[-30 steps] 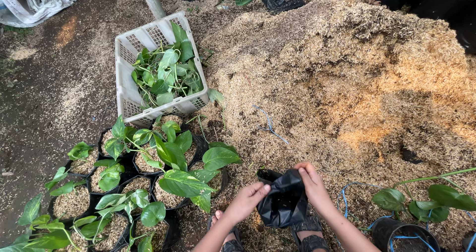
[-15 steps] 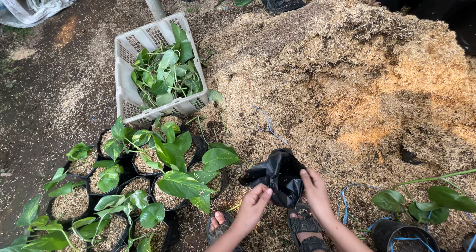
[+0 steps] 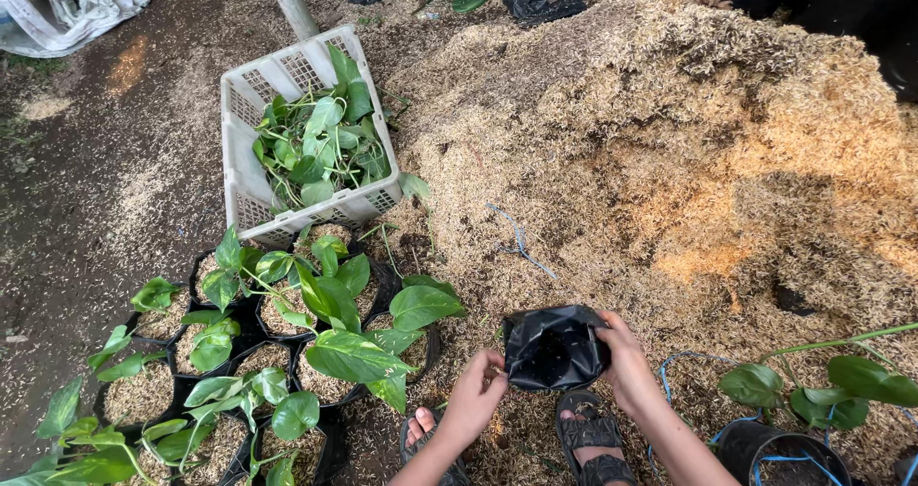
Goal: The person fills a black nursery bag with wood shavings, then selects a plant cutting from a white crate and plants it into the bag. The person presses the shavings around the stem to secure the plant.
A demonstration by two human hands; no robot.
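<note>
**In hand.** One black bag [image 3: 553, 347], soft plastic, mouth open and facing up, held low in front of you at the foot of the husk pile [image 3: 688, 161]. Your right hand [image 3: 626, 362] grips its right edge, fingers curled over the rim. Your left hand [image 3: 475, 397] is at its left edge, fingers bent toward the rim; whether they pinch the plastic or only touch it cannot be told. The inside reads dark, and no husk or plant shows in it, so I judge this bag unfilled.

**Done, by the look of it.** A cluster of filled pots [image 3: 239, 362] to your left, each topped with husk and carrying a green-leaved plant, packed touching one another.

**Left, by the look of it.**
- White crate [image 3: 251, 209], beyond the pots, holding a heap of loose green cuttings [image 3: 316, 151], unpotted.
- The husk pile, large, plenty remaining.
- A black pot [image 3: 779, 453] at lower right with a leafy stem [image 3: 841, 381] beside it; its fill cannot be seen.

**Also present.** Your sandalled feet [image 3: 583, 438] just below the bag; a blue string [image 3: 521, 242] on the husk; white sacking [image 3: 76, 3] at top left.
</note>
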